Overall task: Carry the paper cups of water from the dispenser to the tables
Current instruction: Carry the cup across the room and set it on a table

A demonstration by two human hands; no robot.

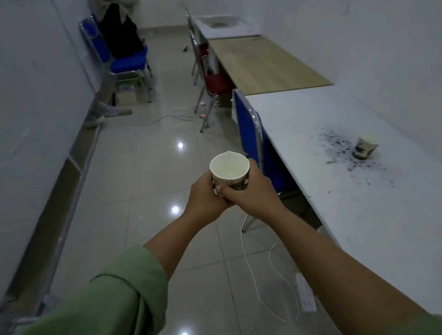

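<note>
A white paper cup (pixel 229 169) with water in it is held upright out in front of me, over the tiled floor. My left hand (pixel 204 200) cradles it from below and the left, and my right hand (pixel 249 193) wraps it from the right. A second printed paper cup (pixel 365 148) stands on the white table (pixel 368 217) to my right, beside a dark speckled stain. Further ahead stand a wooden-topped table (pixel 263 65) and another white table (pixel 227 27).
A blue chair (pixel 253 143) is tucked at the near white table, and red chairs (pixel 215 84) at the wooden one. A blue chair (pixel 123 56) with dark clothing stands by the left wall. A white cable and power strip (pixel 305 291) lie on the floor.
</note>
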